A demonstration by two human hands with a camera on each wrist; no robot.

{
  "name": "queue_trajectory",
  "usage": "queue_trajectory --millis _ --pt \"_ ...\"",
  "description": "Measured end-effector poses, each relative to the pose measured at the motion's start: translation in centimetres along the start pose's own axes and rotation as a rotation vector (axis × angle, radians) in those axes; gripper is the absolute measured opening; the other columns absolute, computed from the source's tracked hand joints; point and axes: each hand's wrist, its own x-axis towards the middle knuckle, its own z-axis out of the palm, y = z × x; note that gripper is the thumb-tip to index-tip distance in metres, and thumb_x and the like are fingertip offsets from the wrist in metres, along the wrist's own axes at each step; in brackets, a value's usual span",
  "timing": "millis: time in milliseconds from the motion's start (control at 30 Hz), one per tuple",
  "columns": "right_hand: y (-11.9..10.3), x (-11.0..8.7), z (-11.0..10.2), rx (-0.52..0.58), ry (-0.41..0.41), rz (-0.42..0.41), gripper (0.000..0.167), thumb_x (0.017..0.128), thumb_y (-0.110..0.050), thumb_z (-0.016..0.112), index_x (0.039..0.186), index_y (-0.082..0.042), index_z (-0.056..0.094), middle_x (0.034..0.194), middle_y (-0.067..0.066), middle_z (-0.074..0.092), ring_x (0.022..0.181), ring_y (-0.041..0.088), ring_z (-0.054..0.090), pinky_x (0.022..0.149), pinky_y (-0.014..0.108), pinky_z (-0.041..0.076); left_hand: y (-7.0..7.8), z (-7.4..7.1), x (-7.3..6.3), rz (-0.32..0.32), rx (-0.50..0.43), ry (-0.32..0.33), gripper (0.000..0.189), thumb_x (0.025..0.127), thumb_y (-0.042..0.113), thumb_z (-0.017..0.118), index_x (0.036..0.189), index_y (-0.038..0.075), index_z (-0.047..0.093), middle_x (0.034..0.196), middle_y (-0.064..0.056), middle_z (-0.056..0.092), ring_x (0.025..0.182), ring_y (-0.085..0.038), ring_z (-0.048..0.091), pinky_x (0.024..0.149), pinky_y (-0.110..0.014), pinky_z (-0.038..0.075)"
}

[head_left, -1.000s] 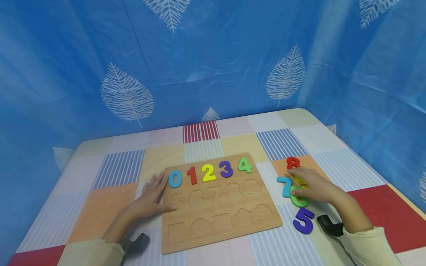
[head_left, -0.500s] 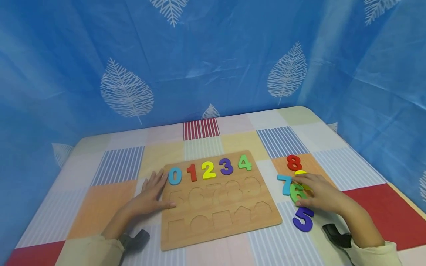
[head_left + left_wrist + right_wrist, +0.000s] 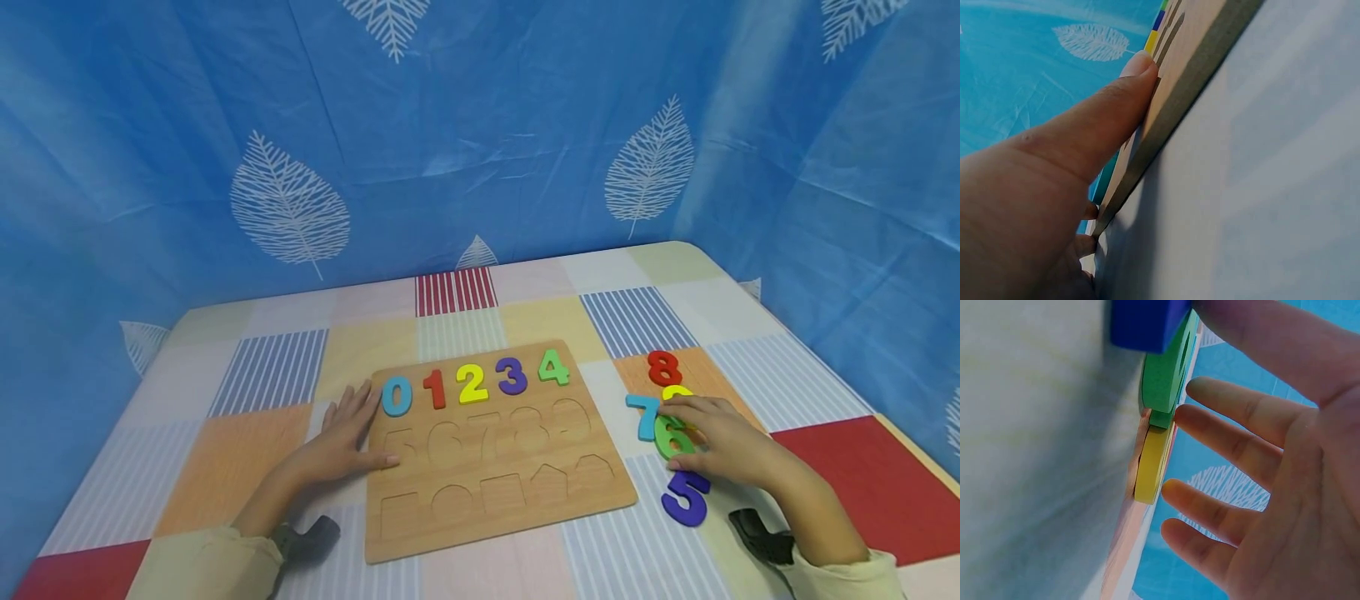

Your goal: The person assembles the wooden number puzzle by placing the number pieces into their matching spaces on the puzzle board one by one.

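Observation:
A wooden number board (image 3: 480, 467) lies on the table with a blue 0 (image 3: 388, 398), red 1 (image 3: 434, 389), yellow 2 (image 3: 472, 385), purple 3 (image 3: 512, 376) and green 4 (image 3: 553, 367) along its top row. My left hand (image 3: 341, 442) rests at the board's left edge, thumb laid on its face. To the right of the board, my right hand (image 3: 731, 442) spreads over the green 6 (image 3: 663, 442) and a partly hidden yellow number piece (image 3: 677, 391). Its thumb is near the purple 5 (image 3: 686, 500). The right wrist view shows the fingers (image 3: 1229, 437) extended, gripping nothing.
A blue 7 (image 3: 642, 415) lies left of the green 6, and a red 8 (image 3: 663, 367) lies beyond the yellow piece. Outlined recesses fill the board's lower two rows. A patchwork cloth (image 3: 285, 379) covers the table; a blue leaf-patterned curtain (image 3: 480, 125) hangs behind.
My right hand has drawn back toward me, uncovering more of the red 8, and has stayed nearly still over the last half second. The left hand keeps its place on the board.

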Motion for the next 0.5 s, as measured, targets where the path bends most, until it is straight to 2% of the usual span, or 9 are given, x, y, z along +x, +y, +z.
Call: queue_trajectory --millis 300,500 --pt "-0.28 0.1 0.0 -0.041 -0.005 0.019 0.07 0.067 -0.041 0.076 0.124 -0.008 0.055 0.125 0.021 0.051 0.109 0.043 0.041 0.08 0.062 0.042 0.1 -0.09 0.04 -0.004 0.001 0.005 0.105 0.072 0.051 0.069 0.145 0.0 0.013 0.151 -0.024 0.0 0.136 -0.045 -0.011 0.106 -0.062 -0.009" --pt "-0.31 0.04 0.01 -0.077 0.009 -0.015 0.062 0.067 -0.039 0.076 0.118 -0.007 0.059 0.12 0.018 0.054 0.106 0.043 0.044 0.079 0.06 0.044 0.09 -0.05 0.1 -0.008 0.001 0.001 0.106 0.072 0.051 0.069 0.145 0.0 0.012 0.152 -0.024 0.0 0.137 -0.045 -0.011 0.106 -0.061 -0.01"
